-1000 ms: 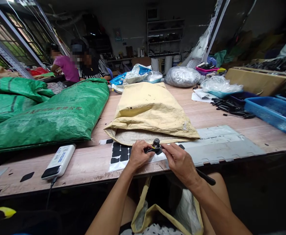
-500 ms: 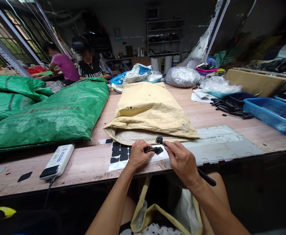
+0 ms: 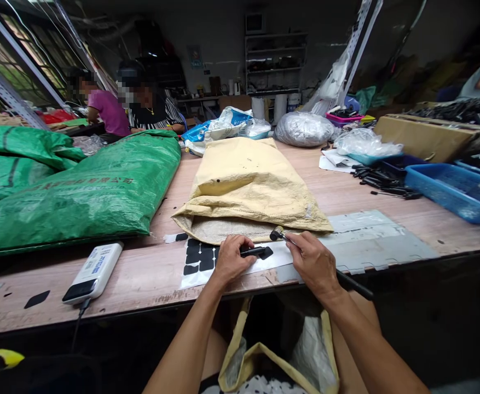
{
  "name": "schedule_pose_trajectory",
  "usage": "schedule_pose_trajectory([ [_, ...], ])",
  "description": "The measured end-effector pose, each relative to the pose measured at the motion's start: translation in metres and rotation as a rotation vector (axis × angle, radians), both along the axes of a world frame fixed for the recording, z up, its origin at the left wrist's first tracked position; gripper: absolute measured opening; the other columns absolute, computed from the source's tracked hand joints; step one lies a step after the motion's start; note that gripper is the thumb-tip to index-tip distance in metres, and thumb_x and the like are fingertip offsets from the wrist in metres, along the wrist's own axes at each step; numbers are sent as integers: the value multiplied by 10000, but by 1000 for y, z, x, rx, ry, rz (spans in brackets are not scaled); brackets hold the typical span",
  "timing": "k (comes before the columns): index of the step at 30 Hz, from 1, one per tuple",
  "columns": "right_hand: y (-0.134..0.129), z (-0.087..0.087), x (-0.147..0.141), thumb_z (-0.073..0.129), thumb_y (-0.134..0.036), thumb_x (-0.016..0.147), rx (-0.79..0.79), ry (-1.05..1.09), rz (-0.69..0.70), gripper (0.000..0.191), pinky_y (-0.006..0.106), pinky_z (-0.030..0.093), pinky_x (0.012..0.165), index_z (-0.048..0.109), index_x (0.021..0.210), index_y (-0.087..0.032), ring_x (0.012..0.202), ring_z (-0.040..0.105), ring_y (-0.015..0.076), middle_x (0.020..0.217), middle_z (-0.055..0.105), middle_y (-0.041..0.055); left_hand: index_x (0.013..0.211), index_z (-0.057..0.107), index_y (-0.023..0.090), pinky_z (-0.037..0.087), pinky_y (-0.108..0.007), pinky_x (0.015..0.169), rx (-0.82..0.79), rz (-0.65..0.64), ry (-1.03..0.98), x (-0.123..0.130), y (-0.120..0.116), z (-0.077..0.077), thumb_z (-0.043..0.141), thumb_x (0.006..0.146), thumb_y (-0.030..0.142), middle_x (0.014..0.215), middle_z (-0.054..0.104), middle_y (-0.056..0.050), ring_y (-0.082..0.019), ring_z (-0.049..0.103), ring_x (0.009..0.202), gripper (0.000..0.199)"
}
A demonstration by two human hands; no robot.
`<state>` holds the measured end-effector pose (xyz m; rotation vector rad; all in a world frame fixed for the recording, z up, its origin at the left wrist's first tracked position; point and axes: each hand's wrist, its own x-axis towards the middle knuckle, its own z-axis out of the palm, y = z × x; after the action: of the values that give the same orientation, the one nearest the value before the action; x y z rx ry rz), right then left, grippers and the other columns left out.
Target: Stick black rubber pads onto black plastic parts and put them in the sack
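My left hand (image 3: 233, 256) is closed around a slim black plastic piece (image 3: 254, 251) at the table's front edge. The piece's far end is over a white sheet (image 3: 278, 256); whether it touches is unclear. Dark rounded patches (image 3: 201, 256) cover that sheet's left part, beside my left hand. Just to the right, my right hand (image 3: 313, 261) grips a small mallet (image 3: 276, 234) by its shaft. Its dark head, with a pale yellowish end, is raised near the black piece, apart from it. The mallet's black handle sticks out below my wrist.
A yellow woven sack (image 3: 248, 186) lies just beyond my hands. Green sacks (image 3: 112, 186) and a white power bank (image 3: 94, 273) are at left. A grey sheet (image 3: 383, 241), black parts (image 3: 383, 180) and a blue tray (image 3: 453, 191) lie right. Two people sit at far left.
My right hand has shifted a little to the right with the mallet, whose head has turned and moved away from the black piece. My left hand stays almost in place.
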<state>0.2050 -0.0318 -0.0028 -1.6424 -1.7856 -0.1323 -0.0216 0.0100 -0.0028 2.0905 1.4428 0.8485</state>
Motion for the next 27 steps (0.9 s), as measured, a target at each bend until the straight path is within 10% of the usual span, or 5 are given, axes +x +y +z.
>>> schedule_pose_trajectory([
  [27,3,-17,6,524,-272,971,32,-147,-71,228,321,356,819,711,1095,-235,911,496,221,913,629,53,849,651,236,445,-325,867,2,-15,-84,-3,-1,-2,700,707,113,919,681,11,-204,600,953,194],
])
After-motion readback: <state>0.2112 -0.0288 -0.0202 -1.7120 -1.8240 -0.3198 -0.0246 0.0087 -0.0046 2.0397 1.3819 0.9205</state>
